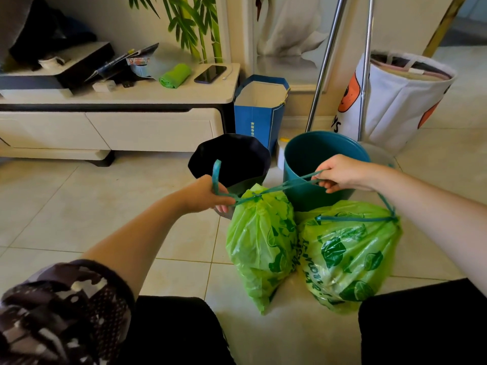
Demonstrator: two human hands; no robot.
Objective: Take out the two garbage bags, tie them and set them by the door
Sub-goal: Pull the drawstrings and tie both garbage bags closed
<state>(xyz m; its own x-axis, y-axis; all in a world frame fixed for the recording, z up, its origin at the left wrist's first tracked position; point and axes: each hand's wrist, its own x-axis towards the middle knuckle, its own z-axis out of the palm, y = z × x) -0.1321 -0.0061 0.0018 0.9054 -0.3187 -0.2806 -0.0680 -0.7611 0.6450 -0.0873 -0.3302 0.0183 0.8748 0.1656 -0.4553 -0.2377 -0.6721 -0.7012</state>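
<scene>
Left hand (205, 193): I pinch one end of the string (274, 189), pulling toward 9 o'clock to make the knot tight.
Right hand (342, 173): I pinch the other end, pulling toward 3 o'clock.
Left bag (261, 246): on the floor, between my knees.
Right bag (350, 254): touching it at 3 o'clock, looks tied already, I think.
Bins (316, 159): at 12 o'clock, both empty.

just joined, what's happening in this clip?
A person is tying garbage bags on the tiled floor. The left hand and right hand each pull one end of the teal drawstring on the left green bag, cinching its neck shut. The right green bag beside it already looks drawn closed. Both bags are out of the bins: the black bin and teal bin stand just behind. No door is in view, so neither bag is set by it yet.
</scene>
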